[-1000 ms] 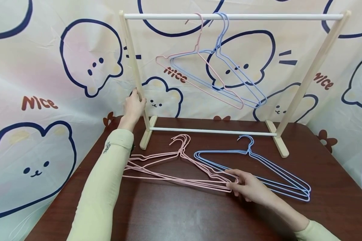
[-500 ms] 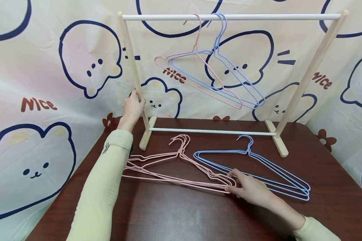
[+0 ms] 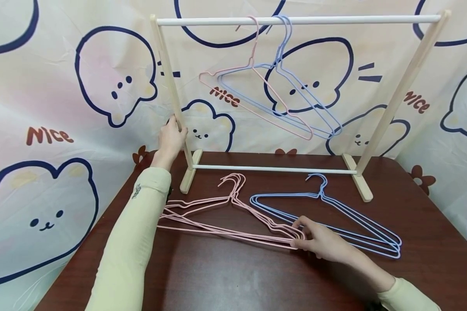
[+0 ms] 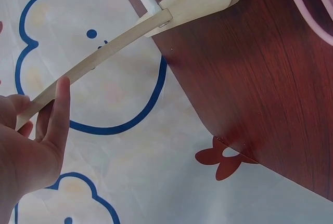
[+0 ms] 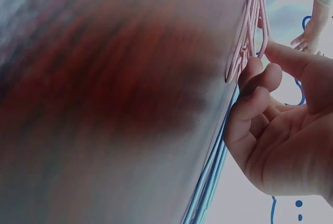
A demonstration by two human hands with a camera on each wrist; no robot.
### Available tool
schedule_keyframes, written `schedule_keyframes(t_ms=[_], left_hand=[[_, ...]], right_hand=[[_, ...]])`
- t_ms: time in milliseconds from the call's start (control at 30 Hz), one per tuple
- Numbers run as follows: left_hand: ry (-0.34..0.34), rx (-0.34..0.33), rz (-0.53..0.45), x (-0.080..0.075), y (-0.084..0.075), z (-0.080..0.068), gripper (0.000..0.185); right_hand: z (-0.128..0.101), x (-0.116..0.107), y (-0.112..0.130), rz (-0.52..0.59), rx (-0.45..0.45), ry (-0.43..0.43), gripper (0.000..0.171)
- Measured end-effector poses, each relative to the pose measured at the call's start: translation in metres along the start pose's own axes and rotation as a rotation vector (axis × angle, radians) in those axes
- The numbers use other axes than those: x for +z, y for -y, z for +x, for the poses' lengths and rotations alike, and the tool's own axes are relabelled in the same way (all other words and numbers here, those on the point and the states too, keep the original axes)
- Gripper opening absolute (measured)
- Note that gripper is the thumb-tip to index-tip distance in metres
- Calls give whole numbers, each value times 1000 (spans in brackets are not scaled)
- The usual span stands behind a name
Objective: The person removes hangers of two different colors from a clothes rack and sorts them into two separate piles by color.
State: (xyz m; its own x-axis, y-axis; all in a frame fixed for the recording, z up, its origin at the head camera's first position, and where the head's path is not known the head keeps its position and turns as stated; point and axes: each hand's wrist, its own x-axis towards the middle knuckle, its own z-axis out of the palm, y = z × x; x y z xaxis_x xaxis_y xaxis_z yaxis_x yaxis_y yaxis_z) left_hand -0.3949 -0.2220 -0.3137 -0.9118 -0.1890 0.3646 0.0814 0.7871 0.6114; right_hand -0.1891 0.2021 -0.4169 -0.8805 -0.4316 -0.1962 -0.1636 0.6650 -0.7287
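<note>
My left hand (image 3: 171,138) grips the left wooden post of a small clothes rack (image 3: 166,73). In the left wrist view, fingers and thumb lie around that post (image 4: 99,55). On the table, my right hand (image 3: 323,239) pinches the right corner of a pile of pink clothes hangers (image 3: 233,196); how many lie between thumb and fingers I cannot tell. In the right wrist view the pink hangers (image 5: 255,21) meet the thumb and fingers, the other fingers curled. Several blue clothes hangers (image 3: 323,196) lie right of the pink pile, partly behind my right hand.
From the rack's white top bar (image 3: 346,20) hang one pink hanger (image 3: 253,52) and two blue hangers (image 3: 283,52). A lower white bar (image 3: 272,169) joins the rack's wooden feet. Printed cloth (image 3: 116,77) surrounds the dark brown table (image 3: 225,276).
My right hand has shifted slightly at the pink hangers' corner, its thumb coming onto the lower edge. The corner has shifted a little. My left hand keeps its grip on the post.
</note>
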Motion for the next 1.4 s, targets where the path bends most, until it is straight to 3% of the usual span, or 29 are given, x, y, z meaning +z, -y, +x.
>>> schedule_keyframes(t_ms=[233, 567, 700, 800, 967, 1133, 1400], left_hand=[[-2, 1, -9, 0, -1, -2, 40], [11, -9, -5, 0, 1, 0, 39], [10, -2, 2, 0, 1, 0, 38], [8, 3, 0, 0, 1, -1, 38], [5, 3, -9, -1, 1, -1, 41], [2, -3, -6, 0, 1, 0, 42], [12, -4, -22, 0, 0, -1, 44]], right_hand=[[-2, -3, -1, 30, -20, -28, 44], [-5, 10, 10, -205, -29, -233, 36], [-5, 14, 13, -322, 0, -227, 39], [-4, 13, 13, -322, 14, -195, 42], [-3, 6, 12, -278, 26, -161, 41], [-4, -5, 15, -315, 39, -168, 38], [-9, -42, 32, -373, -56, -381, 32]])
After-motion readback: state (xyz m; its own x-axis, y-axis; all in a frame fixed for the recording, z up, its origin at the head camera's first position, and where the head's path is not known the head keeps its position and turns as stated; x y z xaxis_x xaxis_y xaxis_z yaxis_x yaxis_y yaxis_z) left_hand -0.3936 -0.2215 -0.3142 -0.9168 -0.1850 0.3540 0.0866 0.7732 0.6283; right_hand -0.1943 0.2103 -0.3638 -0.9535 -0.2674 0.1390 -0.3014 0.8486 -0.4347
